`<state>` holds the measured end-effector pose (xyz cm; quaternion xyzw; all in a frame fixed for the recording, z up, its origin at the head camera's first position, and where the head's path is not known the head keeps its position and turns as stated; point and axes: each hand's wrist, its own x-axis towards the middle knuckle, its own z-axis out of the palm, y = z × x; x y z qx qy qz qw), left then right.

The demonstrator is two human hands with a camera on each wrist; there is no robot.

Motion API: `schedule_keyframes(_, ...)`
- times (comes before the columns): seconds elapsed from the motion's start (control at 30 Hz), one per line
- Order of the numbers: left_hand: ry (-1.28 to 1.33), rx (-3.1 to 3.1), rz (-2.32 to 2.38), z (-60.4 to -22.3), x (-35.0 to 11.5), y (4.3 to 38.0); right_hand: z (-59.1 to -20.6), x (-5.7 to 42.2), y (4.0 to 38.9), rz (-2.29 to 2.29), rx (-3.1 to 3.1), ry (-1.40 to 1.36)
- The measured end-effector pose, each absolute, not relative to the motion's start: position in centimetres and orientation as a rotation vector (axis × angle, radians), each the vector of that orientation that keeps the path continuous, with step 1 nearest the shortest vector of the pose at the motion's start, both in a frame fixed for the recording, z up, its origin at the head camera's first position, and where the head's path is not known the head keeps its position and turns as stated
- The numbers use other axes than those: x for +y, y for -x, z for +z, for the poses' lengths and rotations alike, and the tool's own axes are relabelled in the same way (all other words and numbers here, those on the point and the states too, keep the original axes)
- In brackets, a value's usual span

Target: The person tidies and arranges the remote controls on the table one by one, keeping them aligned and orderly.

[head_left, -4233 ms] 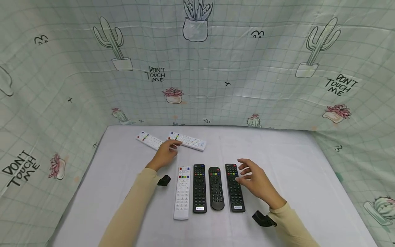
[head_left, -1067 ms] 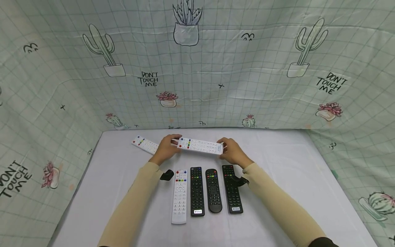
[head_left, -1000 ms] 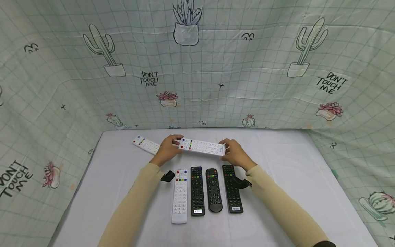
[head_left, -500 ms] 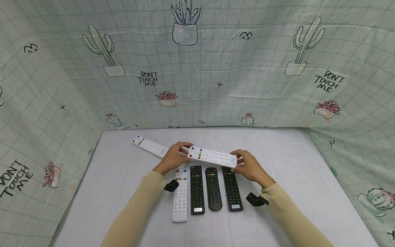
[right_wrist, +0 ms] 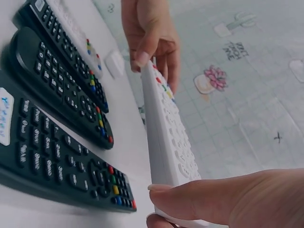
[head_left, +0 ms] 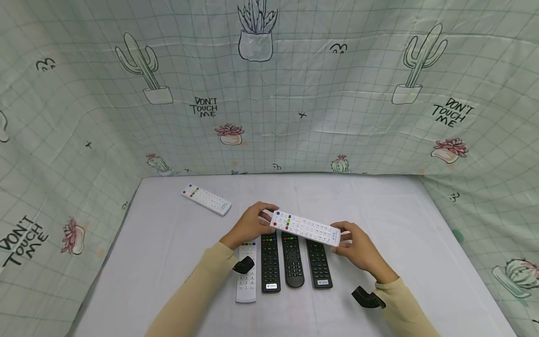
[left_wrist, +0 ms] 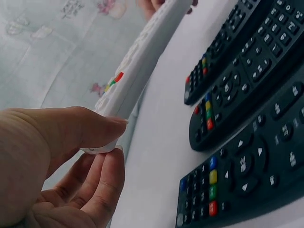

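A white remote control [head_left: 305, 228] with coloured buttons is held up between both hands, tilted down to the right in the head view. My left hand [head_left: 252, 222] pinches its left end, thumb on one edge and fingertips on the other. My right hand [head_left: 355, 245] grips the opposite end, its thumb [right_wrist: 190, 199] along the near edge. Beneath the held remote, the tops of three black remotes are partly covered: a left one [head_left: 271, 267], a rounded middle one [head_left: 293, 264] and a right one [head_left: 320, 267]. Left of them lies another white remote [head_left: 246, 285], partly behind my left wrist.
One more white remote [head_left: 206, 200] lies slanted at the back left of the white table [head_left: 379, 206]. A patterned cloth [head_left: 303, 93] with cactus drawings hangs around the back and sides. Black wrist devices [head_left: 367, 298] sit on both sleeves.
Both hands have lifted the white remote from the back of the table and carried it right and nearer, over the black remotes. The back-left remote is now fully uncovered.
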<state>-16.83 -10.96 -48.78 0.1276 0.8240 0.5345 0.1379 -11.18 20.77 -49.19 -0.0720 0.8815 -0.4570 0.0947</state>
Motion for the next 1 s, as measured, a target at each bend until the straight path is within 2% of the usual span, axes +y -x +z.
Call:
schedule_keyframes(0.33,-0.484,2.290,1.550,-48.9,-8.8,16.7,-49.3,22.5,8.4,-1.410,2.589,0.117)
schedule_keyframes(1.0,-0.626,2.270,1.424,-48.6,-5.7,17.0,-49.7,24.3,5.2,-1.469,2.542,-0.105)
